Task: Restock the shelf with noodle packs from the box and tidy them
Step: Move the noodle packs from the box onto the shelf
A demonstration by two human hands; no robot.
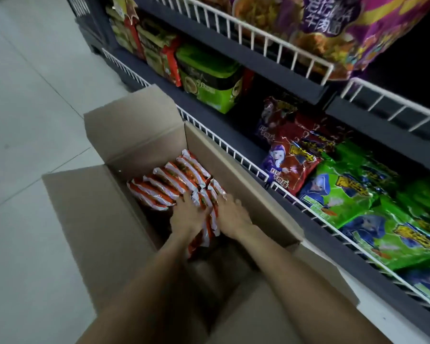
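Head view: one open cardboard box [104,219] on the floor beside the shelf [233,147]. Inside, roughly ten orange-and-white noodle packs [169,184], standing on edge in rows. Two hands: left hand [188,214] and right hand [231,216] clasping a few packs between them, fingers curled down.
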